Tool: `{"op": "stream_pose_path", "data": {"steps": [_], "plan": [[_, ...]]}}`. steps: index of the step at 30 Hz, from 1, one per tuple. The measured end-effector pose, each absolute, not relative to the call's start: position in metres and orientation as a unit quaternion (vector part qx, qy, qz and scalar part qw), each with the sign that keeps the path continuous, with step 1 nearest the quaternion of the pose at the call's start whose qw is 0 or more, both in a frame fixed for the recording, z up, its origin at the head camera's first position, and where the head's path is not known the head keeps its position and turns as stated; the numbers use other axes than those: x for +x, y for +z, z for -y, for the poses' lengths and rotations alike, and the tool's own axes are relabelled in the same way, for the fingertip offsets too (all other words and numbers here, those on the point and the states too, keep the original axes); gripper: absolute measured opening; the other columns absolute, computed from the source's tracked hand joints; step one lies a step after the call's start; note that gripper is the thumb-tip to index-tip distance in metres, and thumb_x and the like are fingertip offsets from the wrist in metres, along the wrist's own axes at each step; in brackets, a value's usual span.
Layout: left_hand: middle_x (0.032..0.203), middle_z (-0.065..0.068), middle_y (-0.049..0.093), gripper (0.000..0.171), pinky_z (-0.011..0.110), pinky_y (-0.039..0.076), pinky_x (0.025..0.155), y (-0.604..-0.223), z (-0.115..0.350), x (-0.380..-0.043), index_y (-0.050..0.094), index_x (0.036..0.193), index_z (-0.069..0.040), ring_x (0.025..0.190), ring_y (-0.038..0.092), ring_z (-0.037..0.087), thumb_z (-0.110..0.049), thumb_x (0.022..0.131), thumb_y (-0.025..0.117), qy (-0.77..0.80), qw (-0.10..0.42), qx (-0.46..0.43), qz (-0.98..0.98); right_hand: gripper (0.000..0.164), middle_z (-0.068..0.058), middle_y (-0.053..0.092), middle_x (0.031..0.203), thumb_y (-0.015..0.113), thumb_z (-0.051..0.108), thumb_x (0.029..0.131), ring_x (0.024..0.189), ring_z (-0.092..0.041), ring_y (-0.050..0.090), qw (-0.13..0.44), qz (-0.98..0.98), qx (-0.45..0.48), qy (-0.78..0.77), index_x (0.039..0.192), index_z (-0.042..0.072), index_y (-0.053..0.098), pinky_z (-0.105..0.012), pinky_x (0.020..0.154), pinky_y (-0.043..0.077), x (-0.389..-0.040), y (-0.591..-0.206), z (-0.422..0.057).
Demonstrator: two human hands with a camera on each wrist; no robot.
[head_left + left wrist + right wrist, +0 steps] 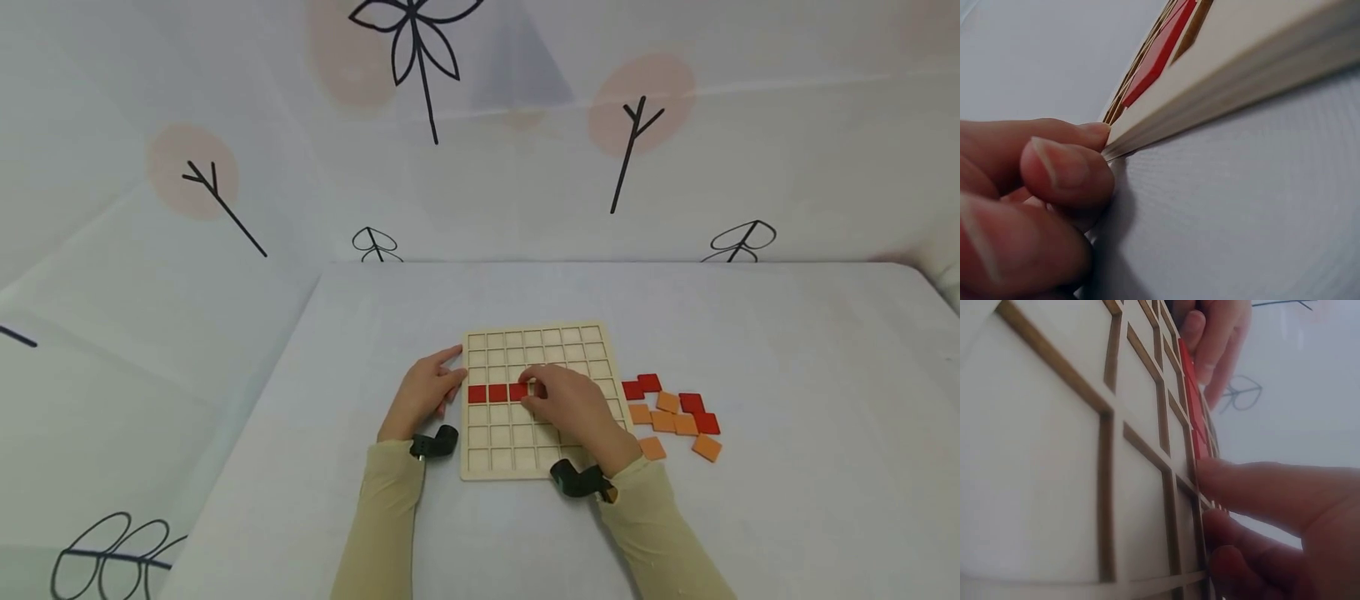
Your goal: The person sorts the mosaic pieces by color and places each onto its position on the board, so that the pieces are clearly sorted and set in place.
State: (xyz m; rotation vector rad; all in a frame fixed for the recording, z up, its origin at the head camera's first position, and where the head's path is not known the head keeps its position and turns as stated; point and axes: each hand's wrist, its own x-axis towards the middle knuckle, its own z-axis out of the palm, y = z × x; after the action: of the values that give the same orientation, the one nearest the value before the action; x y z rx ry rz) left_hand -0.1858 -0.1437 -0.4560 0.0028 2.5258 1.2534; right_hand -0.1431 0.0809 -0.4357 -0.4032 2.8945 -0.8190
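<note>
Right of centre, four red tiles (692, 403), six orange tiles (663, 421); left grip (426, 392) slack against board (491, 460), right grip (573, 404) around another tile (517, 392)

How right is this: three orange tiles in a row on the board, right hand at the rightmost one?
Wrong colour: the head view shows those tiles are red. Three in a row on the board, right hand at the rightmost: correct.

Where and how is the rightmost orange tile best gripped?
Probably by its left and right edges, with the right hand pinching from above on the near side. The orange tile is a thin square lying flat; those edges and its near edge stand free, while a red tile lies just behind it.
</note>
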Motion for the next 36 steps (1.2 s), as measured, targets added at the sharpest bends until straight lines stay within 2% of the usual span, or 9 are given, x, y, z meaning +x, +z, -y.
{"op": "stream_pose_path", "data": {"steps": [7,14,19,28,36], "plan": [[0.055,0.002,0.05,0.05,0.026,0.036,0.037,-0.456,0.143,-0.185,0.041,0.134,-0.027,0.035,0.041,0.015,-0.032,0.087,0.056,0.436,0.153,0.005,-0.887,0.023,0.008,0.05,0.069,0.065,0.025,0.081,0.06,-0.011,0.044,0.043,-0.948,-0.141,-0.284,0.102,0.016,0.064,-0.026,0.051,0.035,-0.143,-0.435,-0.085],[0.055,0.001,0.05,0.05,0.026,0.036,0.037,-0.459,0.142,-0.185,0.041,0.134,-0.028,0.036,0.042,0.014,-0.034,0.087,0.056,0.442,0.168,-0.003,-0.881,0.021,0.009,0.054,0.076,0.061,0.027,0.084,0.069,-0.01,0.048,0.052,-0.941,-0.146,-0.3,0.103,0.018,0.063,-0.027,0.062,0.04,-0.142,-0.433,-0.092],[0.055,0.001,0.05,0.05,0.026,0.036,0.037,-0.457,0.143,-0.185,0.04,0.135,-0.027,0.036,0.042,0.015,-0.034,0.087,0.056,0.437,0.161,0.002,-0.885,0.02,0.009,0.057,0.08,0.06,0.026,0.085,0.073,-0.009,0.05,0.056,-0.932,-0.153,-0.324,0.103,0.017,0.063,-0.029,0.067,0.042,-0.143,-0.43,-0.095],[0.055,0.001,0.05,0.05,0.027,0.037,0.038,-0.456,0.145,-0.185,0.041,0.135,-0.026,0.035,0.041,0.015,-0.033,0.087,0.056,0.44,0.159,0.008,-0.884,0.018,0.006,0.056,0.08,0.061,0.027,0.085,0.071,-0.012,0.05,0.034,-0.939,-0.123,-0.319,0.098,0.015,0.064,-0.028,0.063,0.041,-0.145,-0.428,-0.099],[0.055,0.002,0.05,0.05,0.027,0.036,0.038,-0.457,0.144,-0.185,0.04,0.135,-0.027,0.035,0.041,0.015,-0.033,0.087,0.056,0.446,0.161,0.006,-0.881,0.021,0.003,0.059,0.084,0.059,0.026,0.086,0.076,-0.014,0.053,0.041,-0.934,-0.134,-0.328,0.102,0.014,0.063,-0.031,0.069,0.044,-0.147,-0.427,-0.112]]}}
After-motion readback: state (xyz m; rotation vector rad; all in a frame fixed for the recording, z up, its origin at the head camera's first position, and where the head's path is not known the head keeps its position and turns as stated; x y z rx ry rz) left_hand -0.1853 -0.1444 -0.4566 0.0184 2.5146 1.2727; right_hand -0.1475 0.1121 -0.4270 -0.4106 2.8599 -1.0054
